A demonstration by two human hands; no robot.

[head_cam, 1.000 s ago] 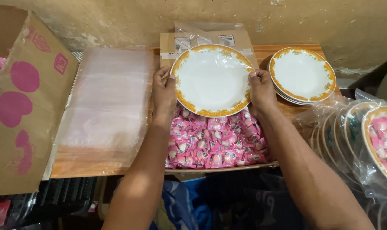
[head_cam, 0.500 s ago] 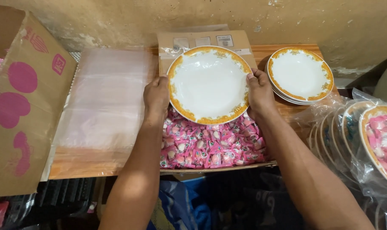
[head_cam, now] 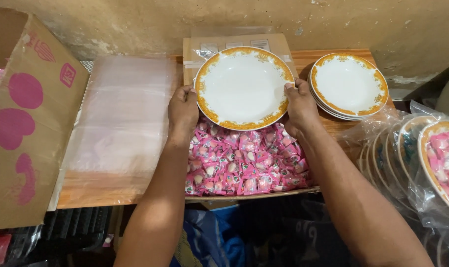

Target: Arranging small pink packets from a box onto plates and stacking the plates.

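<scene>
You hold the round white plate with the gold ornamented rim (head_cam: pixel 243 88) at the back edge of the wooden table (head_cam: pixel 93 190). Your left hand (head_cam: pixel 183 111) grips its left rim and your right hand (head_cam: pixel 298 107) its right rim, thumbs on top. The plate hovers over a heap of small pink wrapped candies (head_cam: pixel 244 165) in a flat cardboard tray. A stack of same plates (head_cam: pixel 349 86) stands just beside it at the back right corner. Clear plastic bags (head_cam: pixel 123 113) lie left. Bagged plates (head_cam: pixel 422 158) crowd beyond the right edge.
</scene>
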